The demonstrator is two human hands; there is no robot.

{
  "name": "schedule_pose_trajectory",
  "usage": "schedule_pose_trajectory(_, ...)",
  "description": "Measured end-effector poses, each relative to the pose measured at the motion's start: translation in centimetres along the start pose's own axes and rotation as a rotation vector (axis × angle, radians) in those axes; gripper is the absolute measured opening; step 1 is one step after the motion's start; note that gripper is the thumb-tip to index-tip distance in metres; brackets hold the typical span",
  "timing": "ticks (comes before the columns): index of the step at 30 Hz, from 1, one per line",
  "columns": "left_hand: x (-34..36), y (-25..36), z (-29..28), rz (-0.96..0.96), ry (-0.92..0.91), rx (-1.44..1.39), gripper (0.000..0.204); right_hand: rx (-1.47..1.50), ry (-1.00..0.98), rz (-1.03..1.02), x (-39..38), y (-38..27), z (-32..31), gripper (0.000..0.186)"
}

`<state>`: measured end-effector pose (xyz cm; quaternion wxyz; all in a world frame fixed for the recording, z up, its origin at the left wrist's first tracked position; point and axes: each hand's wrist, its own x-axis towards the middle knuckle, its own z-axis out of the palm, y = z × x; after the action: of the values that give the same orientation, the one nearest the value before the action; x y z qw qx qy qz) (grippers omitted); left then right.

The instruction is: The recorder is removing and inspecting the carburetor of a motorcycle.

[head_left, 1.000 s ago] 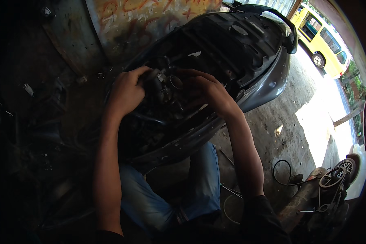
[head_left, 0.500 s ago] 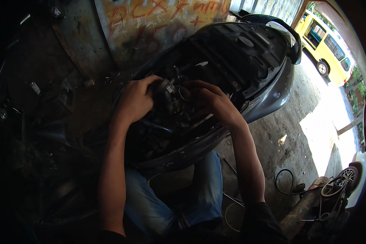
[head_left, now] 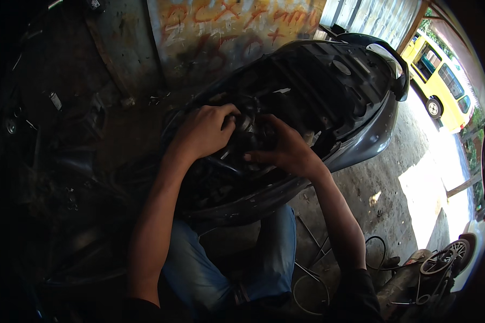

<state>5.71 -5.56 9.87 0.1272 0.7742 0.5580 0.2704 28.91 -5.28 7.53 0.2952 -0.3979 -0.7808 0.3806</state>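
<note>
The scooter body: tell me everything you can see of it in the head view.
The scooter body is a grey, glossy plastic shell, tipped so its dark ribbed inner side faces up. It lies across the person's lap, above their blue jeans, reaching toward the upper right. A dark metal engine part sits in its open middle among black hoses. The left hand and right hand both grip that part. Its outer edge catches daylight; the inner left is too dark to read.

Weathered wall (head_left: 210,37) behind, marked with orange painted scrawl. Corrugated metal sheeting (head_left: 377,19) at upper right. Concrete floor (head_left: 382,177), stained, in shade; sunlit patch (head_left: 431,199) at right. Yellow vehicle (head_left: 439,81) parked outside. Left side dark, detail indistinct.
</note>
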Motion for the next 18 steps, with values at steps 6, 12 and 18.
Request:
schedule_pose_trajectory(6, -0.8, -1.0, -0.1, 0.169, 0.182, -0.19, 0.025, -0.155, 0.106, -0.014, 0.2, -0.3, 0.2, 0.08)
schedule_pose_trajectory(12, -7.9, -2.5, 1.1, 0.286, 0.819, -0.517, 0.022, -0.096, 0.244, 0.018, 0.0, -0.1, 0.4, 0.078)
schedule_pose_trajectory(18, -16.2, -1.9, 4.9, -0.3, 0.415, -0.758, 0.02, -0.044, 0.186, 0.068, 0.3, 0.0, 0.3, 0.075)
